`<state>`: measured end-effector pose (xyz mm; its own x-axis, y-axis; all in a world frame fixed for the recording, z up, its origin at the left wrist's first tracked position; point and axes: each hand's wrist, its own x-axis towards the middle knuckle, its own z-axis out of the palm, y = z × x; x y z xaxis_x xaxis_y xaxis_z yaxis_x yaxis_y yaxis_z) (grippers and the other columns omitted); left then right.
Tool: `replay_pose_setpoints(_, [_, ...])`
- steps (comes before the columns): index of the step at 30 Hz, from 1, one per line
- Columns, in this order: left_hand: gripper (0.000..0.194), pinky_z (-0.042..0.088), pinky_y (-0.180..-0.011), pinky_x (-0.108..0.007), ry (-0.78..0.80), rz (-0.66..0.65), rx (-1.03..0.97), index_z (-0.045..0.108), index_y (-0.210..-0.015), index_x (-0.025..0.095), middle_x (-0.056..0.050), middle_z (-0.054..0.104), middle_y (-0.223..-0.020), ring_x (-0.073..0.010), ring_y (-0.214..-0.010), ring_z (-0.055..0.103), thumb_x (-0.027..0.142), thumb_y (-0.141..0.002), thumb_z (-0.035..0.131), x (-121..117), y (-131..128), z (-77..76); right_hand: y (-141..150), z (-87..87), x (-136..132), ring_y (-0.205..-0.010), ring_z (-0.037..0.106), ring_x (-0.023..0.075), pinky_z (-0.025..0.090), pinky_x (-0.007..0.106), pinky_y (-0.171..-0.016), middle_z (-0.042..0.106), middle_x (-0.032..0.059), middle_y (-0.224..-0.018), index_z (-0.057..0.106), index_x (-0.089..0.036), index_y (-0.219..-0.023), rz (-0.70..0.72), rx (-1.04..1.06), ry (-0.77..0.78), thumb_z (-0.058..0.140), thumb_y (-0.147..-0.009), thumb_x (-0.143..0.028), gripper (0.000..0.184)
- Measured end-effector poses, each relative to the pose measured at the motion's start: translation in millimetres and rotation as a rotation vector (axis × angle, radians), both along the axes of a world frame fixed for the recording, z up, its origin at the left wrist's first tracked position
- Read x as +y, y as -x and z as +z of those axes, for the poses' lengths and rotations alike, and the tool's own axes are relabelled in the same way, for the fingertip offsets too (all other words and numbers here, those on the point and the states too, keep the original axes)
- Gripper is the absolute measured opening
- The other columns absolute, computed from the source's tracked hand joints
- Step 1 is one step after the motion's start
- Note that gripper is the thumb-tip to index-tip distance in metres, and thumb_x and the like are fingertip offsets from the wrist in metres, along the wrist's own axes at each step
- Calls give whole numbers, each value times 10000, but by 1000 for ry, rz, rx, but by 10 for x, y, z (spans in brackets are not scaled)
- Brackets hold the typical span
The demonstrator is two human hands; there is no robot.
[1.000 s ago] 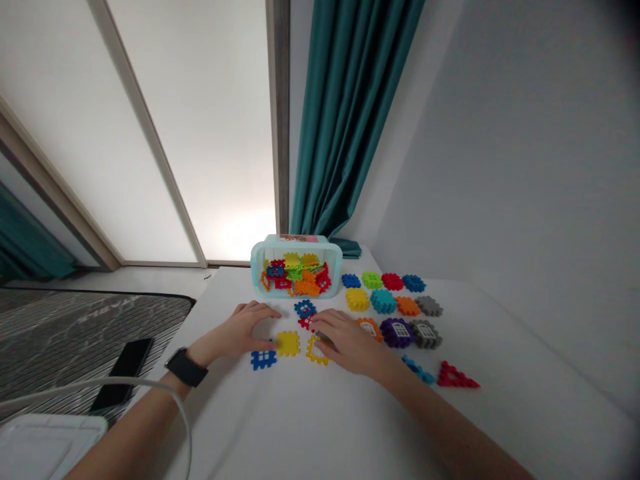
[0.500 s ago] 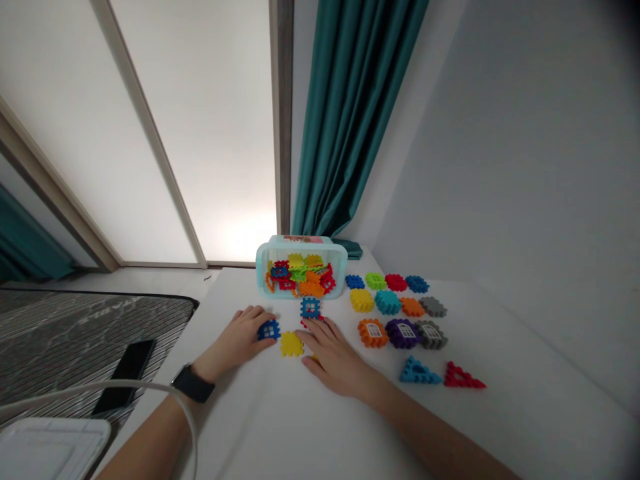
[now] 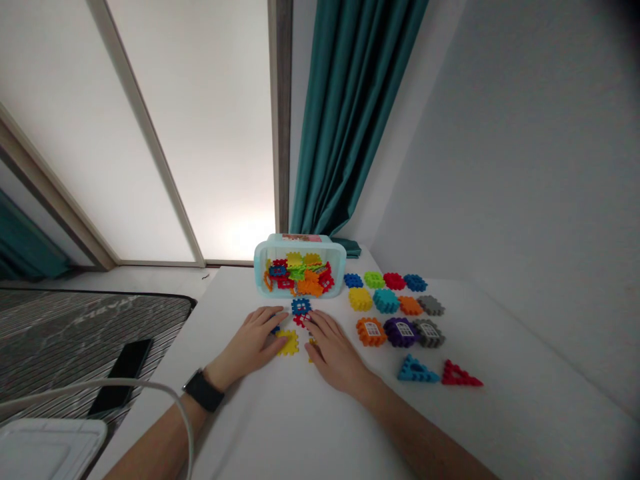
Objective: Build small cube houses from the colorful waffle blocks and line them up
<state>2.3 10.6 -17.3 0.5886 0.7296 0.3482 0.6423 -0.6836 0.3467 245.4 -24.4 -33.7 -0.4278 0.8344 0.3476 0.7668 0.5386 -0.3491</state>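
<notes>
Left hand (image 3: 250,345) slid right, open grip touching yellow block (image 3: 289,342)

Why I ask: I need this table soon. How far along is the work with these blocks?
Done-looking: rows of colored waffle blocks lie right of the bin, with a blue triangle and red triangle. In hand: the left hand and right hand rest by a yellow block. Remaining: the pale blue bin holds a heap of pieces.

Left hand (image 3: 249,344) and right hand (image 3: 336,353) rest flat on a white worktop (image 3: 280,420) — a yellow plastic waffle block (image 3: 289,343) between them, a pale blue bin (image 3: 259,267) of blocks just beyond.
</notes>
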Motion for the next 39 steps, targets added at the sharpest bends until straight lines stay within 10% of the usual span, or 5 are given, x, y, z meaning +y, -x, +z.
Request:
replay_pose_setpoints(20, [442, 380, -1155, -485, -6, -1, 55, 490, -1438, 228, -106, 568, -1435, -263, -1341, 498, 316, -1005, 475, -6, -193, -84, -29, 45, 3, -1347, 474, 286, 427, 511, -1137, 554, 128, -1423, 559, -200, -1356, 75, -7, 28, 538, -934, -191, 423])
replay_pose_setpoints(39, [75, 486, -986, -461, 70, 88, -167, 665, -920, 231, -70, 706, -1160, -262, -1138, 625, 185, -893, 613, 125, -162, -163, -11, 69, -10, -1249, 526, 286, 469, 510, -1073, 596, 116, -1319, 580, -213, -1276, 81, 73, 26, 567, -888, -117, 400])
